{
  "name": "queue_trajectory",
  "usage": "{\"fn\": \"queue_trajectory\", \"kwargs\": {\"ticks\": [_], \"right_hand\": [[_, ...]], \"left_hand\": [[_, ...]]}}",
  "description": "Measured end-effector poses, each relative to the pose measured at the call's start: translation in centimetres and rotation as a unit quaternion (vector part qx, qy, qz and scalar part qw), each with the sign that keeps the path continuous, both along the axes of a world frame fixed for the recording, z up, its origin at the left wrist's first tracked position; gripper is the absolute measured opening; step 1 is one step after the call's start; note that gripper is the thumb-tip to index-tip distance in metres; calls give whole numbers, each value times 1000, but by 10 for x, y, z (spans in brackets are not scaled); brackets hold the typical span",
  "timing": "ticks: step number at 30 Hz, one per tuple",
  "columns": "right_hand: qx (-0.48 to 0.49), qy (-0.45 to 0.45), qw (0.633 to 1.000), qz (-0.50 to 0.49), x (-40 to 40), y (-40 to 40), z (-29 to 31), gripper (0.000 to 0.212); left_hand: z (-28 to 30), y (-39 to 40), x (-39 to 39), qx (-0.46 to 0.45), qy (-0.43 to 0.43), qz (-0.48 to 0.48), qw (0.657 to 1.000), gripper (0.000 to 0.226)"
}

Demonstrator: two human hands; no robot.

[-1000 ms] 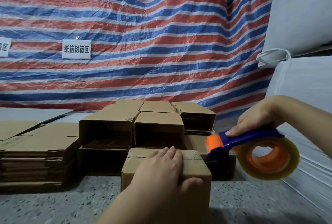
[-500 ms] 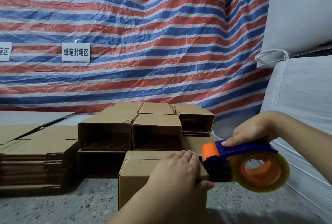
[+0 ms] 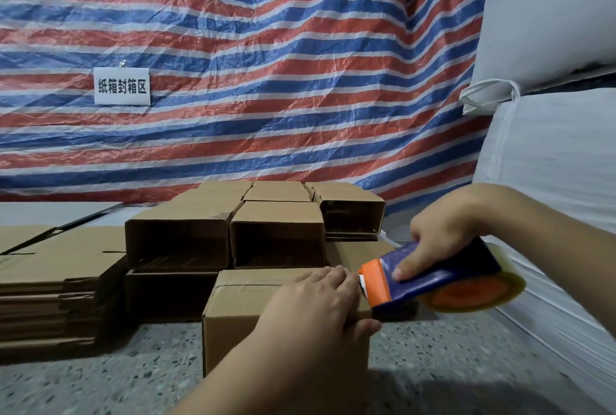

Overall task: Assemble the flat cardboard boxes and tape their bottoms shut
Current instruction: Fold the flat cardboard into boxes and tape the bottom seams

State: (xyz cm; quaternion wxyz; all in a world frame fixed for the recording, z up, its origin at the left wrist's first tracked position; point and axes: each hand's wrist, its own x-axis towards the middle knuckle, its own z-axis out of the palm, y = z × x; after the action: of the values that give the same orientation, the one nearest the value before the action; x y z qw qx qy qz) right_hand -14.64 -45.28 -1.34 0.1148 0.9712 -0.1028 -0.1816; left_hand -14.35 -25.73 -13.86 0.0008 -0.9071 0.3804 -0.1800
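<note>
Pressing down on the top of an upright cardboard box (image 3: 253, 311), a person's left hand (image 3: 316, 308) lies flat across the closed flaps, fingers straight and together, thumb hooked over the near right edge. The box stands on a speckled grey floor (image 3: 100, 381), near the middle of the head view. The right hand (image 3: 440, 234) grips a blue and orange tape dispenser (image 3: 430, 276) from above, fingers curled over its blue body; the orange toothed nose sits at the box's far right corner, just beside the left fingertips. A roll of clear tape (image 3: 476, 291) on an orange core rides at the dispenser's rear.

Behind the box, assembled boxes (image 3: 230, 231) lie on their sides in two layers, their open mouths facing the camera and dark inside; nothing can be made out in them. To the left rests a stack of flat cardboard blanks (image 3: 50, 281). A red, white and blue striped tarpaulin (image 3: 266, 81) hangs behind, carrying a white sign with Chinese characters (image 3: 122, 86). Large white bulk bags (image 3: 550, 148) stand at the right.
</note>
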Motion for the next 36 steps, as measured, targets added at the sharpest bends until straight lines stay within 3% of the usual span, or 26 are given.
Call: {"fn": "queue_trajectory", "kwargs": {"ticks": [5, 10, 13, 16, 20, 24, 29, 31, 33, 35, 36], "right_hand": [[-48, -30, 998, 2, -2, 11, 7, 68], [-218, -36, 973, 63, 4, 3, -48, 59], [-81, -167, 982, 30, 9, -27, -85, 59], [25, -288, 957, 15, 11, -37, -121, 55], [79, -311, 947, -12, 13, -28, -171, 54], [66, -325, 943, -14, 11, -19, -209, 55], [58, -340, 938, -36, 8, -16, -209, 62], [119, -413, 902, -39, 8, -13, -197, 58], [322, -453, 830, -54, 6, -9, -184, 60], [560, -345, 741, -132, 2, -1, -171, 62], [636, -267, 707, -160, -2, 3, -166, 64]], "left_hand": [[1, 0, -3, 0, -1, 1, 1000, 72], [0, 3, -3, -1, 5, 9, 1000, 74], [-1, 2, -2, -3, -2, 12, 1000, 74], [-3, -1, 1, -7, -6, 10, 1000, 73], [-7, 3, 4, -29, -18, -1, 999, 71], [-8, 3, 1, -42, -19, -7, 999, 69], [-7, 2, -1, -44, -21, -6, 999, 69], [-7, 2, -1, -39, -21, -4, 999, 69], [-6, 2, -1, -35, -22, -2, 999, 69], [-6, 2, -1, -33, -24, -3, 999, 70], [-6, 2, -1, -33, -25, -4, 999, 70]]}}
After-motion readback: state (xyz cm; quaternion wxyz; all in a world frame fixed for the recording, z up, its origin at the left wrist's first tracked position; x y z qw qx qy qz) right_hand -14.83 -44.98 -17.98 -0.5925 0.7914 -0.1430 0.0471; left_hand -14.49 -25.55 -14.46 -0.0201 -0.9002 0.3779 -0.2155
